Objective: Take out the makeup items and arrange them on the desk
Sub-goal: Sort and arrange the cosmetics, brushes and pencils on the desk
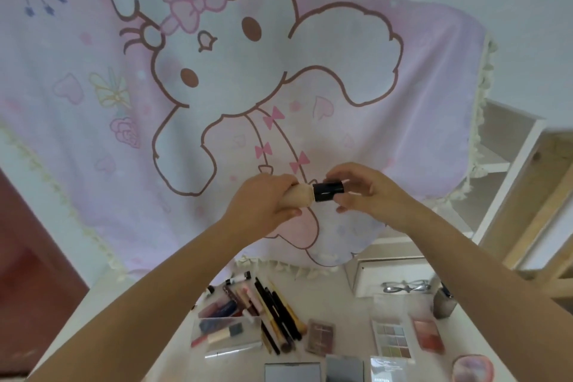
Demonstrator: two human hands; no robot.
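Pink cartoon blanket (279, 71) hangs behind a white desk (335, 313) where pencils (279, 313), palettes (392, 339) and a clear box (226, 335) are already laid out. I have a beige bottle (297, 197) raised well above it all: my left hand (263, 201) curls round the body, my right hand (362, 192) pinches the black cap (328, 192). If that cap comes loose up here, I reckon liquid could spill onto the palettes, or the bottle could slip and scatter the pencils.
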